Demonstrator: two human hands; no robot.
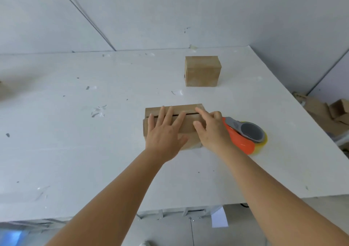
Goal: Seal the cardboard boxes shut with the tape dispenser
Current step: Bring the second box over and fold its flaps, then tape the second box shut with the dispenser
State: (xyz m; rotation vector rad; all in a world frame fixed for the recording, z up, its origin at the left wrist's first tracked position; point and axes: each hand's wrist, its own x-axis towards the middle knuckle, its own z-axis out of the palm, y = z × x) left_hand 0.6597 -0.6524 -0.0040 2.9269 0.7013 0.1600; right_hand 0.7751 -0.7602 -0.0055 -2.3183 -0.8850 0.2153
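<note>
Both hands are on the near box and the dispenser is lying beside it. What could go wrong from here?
1. The near box shows a dark gap between its top flaps; if the left hand lifts, they may spring open before tape goes on.
2. The tape dispenser lies on the table right beside the right hand, held by neither hand; reaching for it could nudge the box.
3. The far box stands farther back, needing a reach.
</note>
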